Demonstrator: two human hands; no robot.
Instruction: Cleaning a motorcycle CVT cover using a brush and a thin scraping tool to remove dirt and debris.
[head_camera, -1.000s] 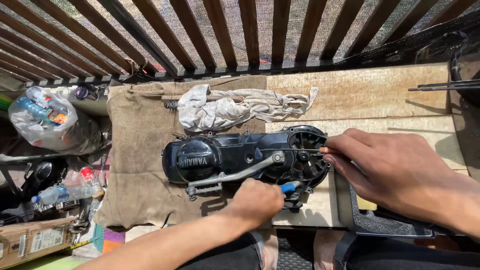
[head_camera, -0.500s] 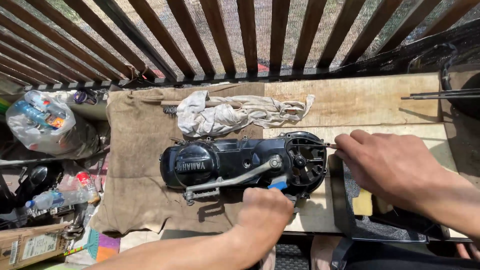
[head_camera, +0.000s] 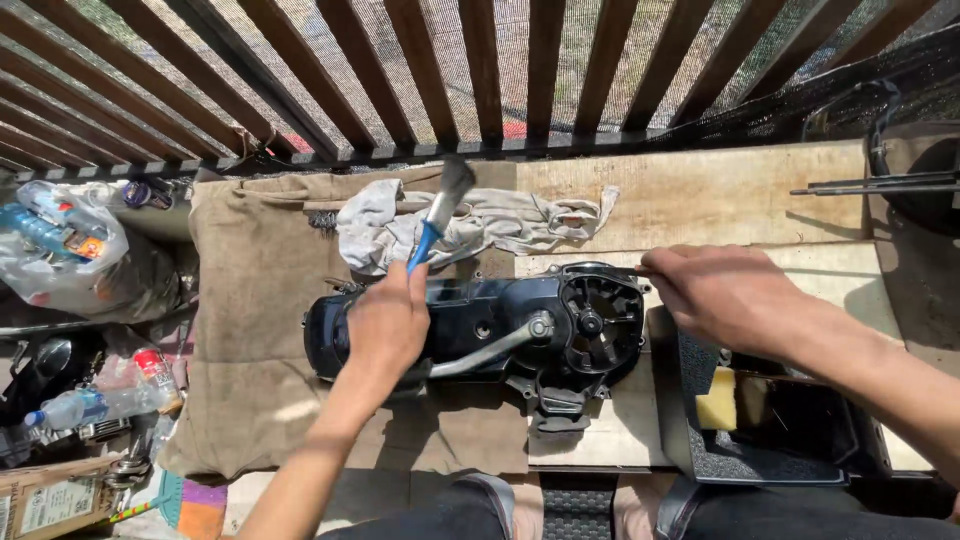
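Burlap (head_camera: 250, 300): engine cover (head_camera: 480, 325) half-hidden by hands.

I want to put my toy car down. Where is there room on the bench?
The bare wooden board behind the black engine cover, right of the white rag, is free. So is the brown cloth near the left hand. It's crowded around the bottles and bags.

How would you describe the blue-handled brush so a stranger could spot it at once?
Start at the black engine cover lying on the brown cloth. Above its left end, the left hand holds the brush up over a crumpled grey rag. It alone has a blue handle.
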